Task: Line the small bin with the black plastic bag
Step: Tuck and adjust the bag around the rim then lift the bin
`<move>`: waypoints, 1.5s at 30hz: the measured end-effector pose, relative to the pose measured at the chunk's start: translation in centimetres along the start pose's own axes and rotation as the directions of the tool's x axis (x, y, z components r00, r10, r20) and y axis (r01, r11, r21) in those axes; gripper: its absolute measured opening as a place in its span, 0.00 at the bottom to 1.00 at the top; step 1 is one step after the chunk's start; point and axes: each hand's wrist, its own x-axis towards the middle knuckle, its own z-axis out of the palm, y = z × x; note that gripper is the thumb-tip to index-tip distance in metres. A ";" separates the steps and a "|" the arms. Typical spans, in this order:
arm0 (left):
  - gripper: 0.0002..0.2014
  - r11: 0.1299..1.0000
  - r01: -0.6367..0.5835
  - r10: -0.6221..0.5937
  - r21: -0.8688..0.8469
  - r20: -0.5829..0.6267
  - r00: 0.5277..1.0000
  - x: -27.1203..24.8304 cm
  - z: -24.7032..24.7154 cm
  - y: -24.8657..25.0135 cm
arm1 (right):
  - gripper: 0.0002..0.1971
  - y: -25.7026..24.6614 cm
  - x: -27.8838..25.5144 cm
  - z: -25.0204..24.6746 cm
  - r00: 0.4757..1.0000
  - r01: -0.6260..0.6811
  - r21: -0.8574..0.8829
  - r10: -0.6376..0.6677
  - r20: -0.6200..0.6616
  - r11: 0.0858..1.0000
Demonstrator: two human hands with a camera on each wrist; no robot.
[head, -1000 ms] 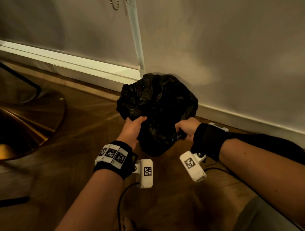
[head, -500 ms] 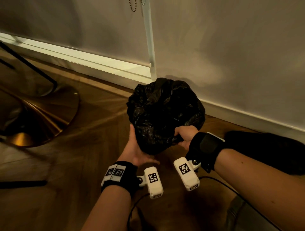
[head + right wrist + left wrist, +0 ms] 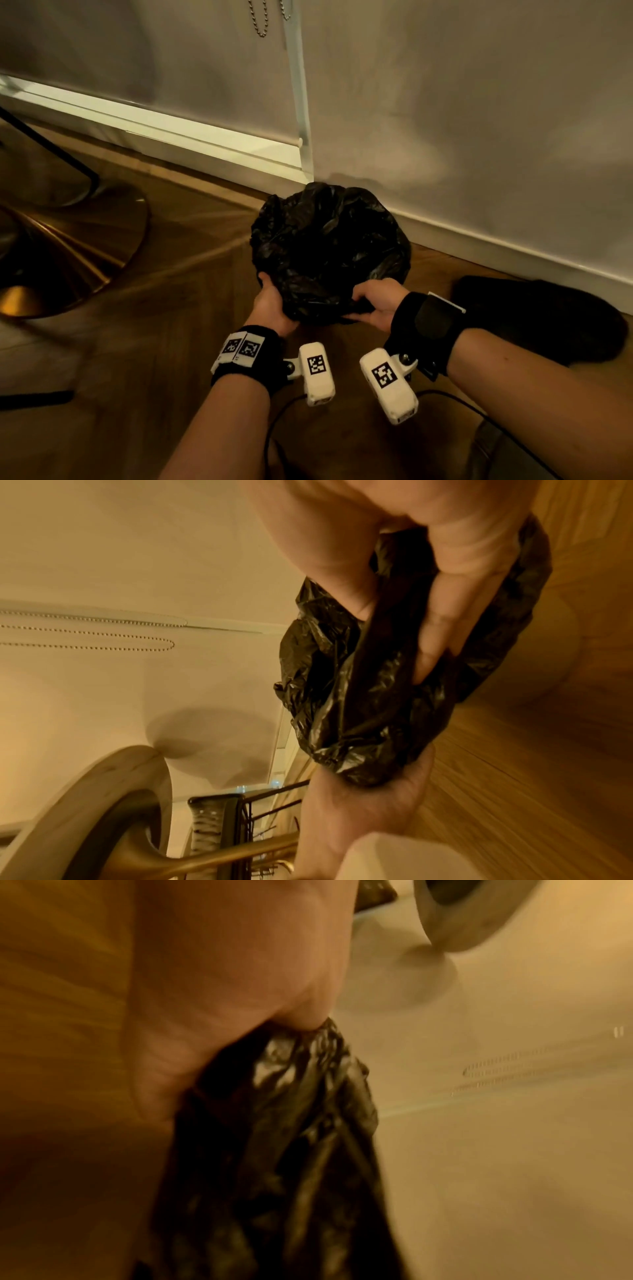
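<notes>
The crumpled black plastic bag covers the small bin on the wooden floor by the wall; the bin itself is hidden under it. My left hand grips the bag's near left side, and the plastic bunches out from under its palm. My right hand holds the near right edge, its fingers curled into a fold of the bag. In the right wrist view the left hand cups the bag from below.
A gold round stand base sits on the floor at the left. A dark soft object lies right of the bin by the skirting board. A bead chain hangs on the wall above. Cables trail near my arms.
My left hand went from gripping the bag's top left, to open beside it, to holding its lower near side. My right hand kept its grip and both sank with the bag's edge.
</notes>
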 end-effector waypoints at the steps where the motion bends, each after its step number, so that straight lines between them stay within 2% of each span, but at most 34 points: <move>1: 0.38 0.998 -0.015 0.015 0.062 -0.004 1.000 0.3 -0.2 -0.2 | 0.19 0.4 0.2 -0.1 1.000 -0.001 -0.005 0.001 0.009 1.000; 3: 0.31 0.963 -0.099 0.122 0.250 -0.079 0.989 -0.1 -0.6 0.0 | 0.23 0.9 0.5 -0.2 0.999 0.000 -0.011 0.001 0.046 1.000; 4: 0.27 0.932 -0.158 0.217 0.326 -0.156 0.964 -0.2 -0.8 0.5 | 0.25 1.2 0.8 -0.3 0.999 0.000 0.002 0.000 0.055 1.000; 6: 0.25 0.891 -0.277 0.375 0.360 -0.239 0.896 -0.7 -1.2 1.9 | 0.30 1.4 1.5 -0.3 1.000 0.016 0.046 -0.017 0.026 0.999; 7: 0.28 0.891 -0.306 0.394 0.334 -0.237 0.888 -1.4 -1.0 2.3 | 0.34 1.5 1.6 -0.1 1.000 0.020 0.062 -0.021 0.005 0.998; 9: 0.39 0.908 -0.297 0.356 0.294 -0.169 0.919 -2.9 0.5 2.3 | 0.40 1.9 2.4 0.2 1.000 0.028 0.068 -0.028 -0.003 0.997; 11: 0.41 0.825 -0.341 0.404 0.451 -0.048 0.913 -4.2 2.3 1.3 | 0.39 2.2 2.5 0.4 0.999 0.023 0.064 -0.024 0.030 0.998; 13: 0.38 0.734 -0.383 0.450 0.561 0.021 0.893 -4.0 2.6 0.8 | 0.37 2.0 2.2 -0.2 0.999 0.003 0.042 -0.005 0.036 0.999; 14: 0.35 0.719 -0.374 0.439 0.586 0.036 0.898 -3.9 2.4 1.0 | 0.42 1.6 2.1 -0.9 1.000 0.010 0.018 -0.010 0.000 1.000; 16: 0.32 0.710 -0.356 0.398 0.607 0.071 0.915 -3.7 1.6 1.5 | 0.57 0.4 2.3 -2.9 0.982 0.087 -0.057 -0.095 -0.163 0.995; 17: 0.32 0.708 -0.335 0.366 0.621 0.083 0.927 -3.8 1.2 1.8 | 0.60 -0.6 2.4 -4.0 0.965 0.139 -0.097 -0.157 -0.210 0.985; 18: 0.33 0.695 -0.329 0.346 0.640 0.104 0.933 -3.8 0.8 2.0 | 0.56 -1.5 2.4 -4.8 0.956 0.176 -0.117 -0.198 -0.215 0.977; 19: 0.33 0.685 -0.323 0.331 0.653 0.117 0.936 -3.9 0.5 2.2 | 0.48 -2.2 2.6 -5.4 0.964 0.186 -0.131 -0.207 -0.169 0.974; 20: 0.34 0.681 -0.315 0.310 0.661 0.129 0.942 -4.2 0.4 2.4 | 0.37 -3.0 2.4 -5.8 0.983 0.145 -0.161 -0.161 -0.090 0.976; 21: 0.34 0.679 -0.303 0.285 0.668 0.141 0.948 -4.5 0.4 2.7 | 0.28 -3.4 2.5 -6.1 0.997 0.061 -0.216 -0.070 -0.033 0.974; 22: 0.35 0.666 -0.291 0.254 0.687 0.158 0.954 -4.7 0.5 3.0 | 0.23 -3.7 2.4 -6.5 1.000 0.004 -0.320 0.000 0.011 0.947; 24: 0.38 0.632 -0.271 0.200 0.726 0.185 0.962 -4.8 0.8 3.3 | 0.24 -4.5 2.8 -7.6 0.997 -0.021 -0.533 0.054 0.046 0.846; 26: 0.39 0.585 -0.259 0.180 0.768 0.188 0.966 -4.9 1.1 3.5 | 0.29 -5.8 3.0 -7.8 0.999 0.026 -0.649 0.008 0.051 0.760; 29: 0.41 0.463 -0.230 0.057 0.856 0.231 0.971 -4.8 1.1 4.2 | 0.21 -7.3 3.5 -7.4 0.994 0.084 -0.629 -0.017 0.112 0.773; 30: 0.42 0.406 -0.210 -0.009 0.890 0.233 0.972 -5.0 1.1 4.5 | 0.24 -7.5 3.8 -7.5 0.992 0.070 -0.648 0.014 0.123 0.758; 32: 0.48 0.358 -0.158 -0.092 0.920 0.203 0.975 -5.0 0.9 5.0 | 0.42 -7.6 3.9 -7.8 0.981 0.027 -0.666 0.108 0.161 0.745; 33: 0.50 0.367 -0.150 -0.090 0.918 0.195 0.977 -5.0 0.8 5.0 | 0.46 -7.5 4.1 -8.0 0.973 -0.006 -0.624 0.148 0.176 0.782; 35: 0.48 0.410 -0.137 -0.037 0.902 0.167 0.985 -5.0 0.4 4.8 | 0.46 -7.4 3.9 -8.1 0.977 -0.094 -0.509 0.178 0.119 0.856; 37: 0.46 0.480 -0.106 -0.015 0.871 0.130 0.991 -4.7 -0.2 4.7 | 0.53 -6.5 4.8 -8.9 0.981 -0.165 -0.463 0.192 0.011 0.871; 38: 0.46 0.505 -0.097 -0.017 0.858 0.122 0.992 -4.6 -0.4 4.7 | 0.55 -5.8 5.2 -9.2 0.980 -0.179 -0.466 0.198 -0.008 0.867; 39: 0.47 0.539 -0.081 -0.029 0.839 0.115 0.993 -4.6 -0.5 4.8 | 0.56 -5.0 5.5 -9.3 0.972 -0.194 -0.443 0.231 0.030 0.875; 41: 0.43 0.603 -0.046 -0.099 0.796 0.131 0.986 -4.5 -0.5 4.8 | 0.50 -3.3 6.7 -9.6 0.948 -0.179 -0.365 0.259 0.183 0.914; 43: 0.30 0.654 -0.025 -0.178 0.756 0.187 0.966 -4.9 0.2 4.4 | 0.42 -2.5 7.2 -9.7 0.950 -0.130 -0.340 0.215 0.226 0.931; 45: 0.34 0.727 -0.010 -0.176 0.687 0.201 0.964 -4.3 0.7 4.1 | 0.37 -2.3 7.6 -10.0 0.967 -0.085 -0.320 0.156 0.201 0.944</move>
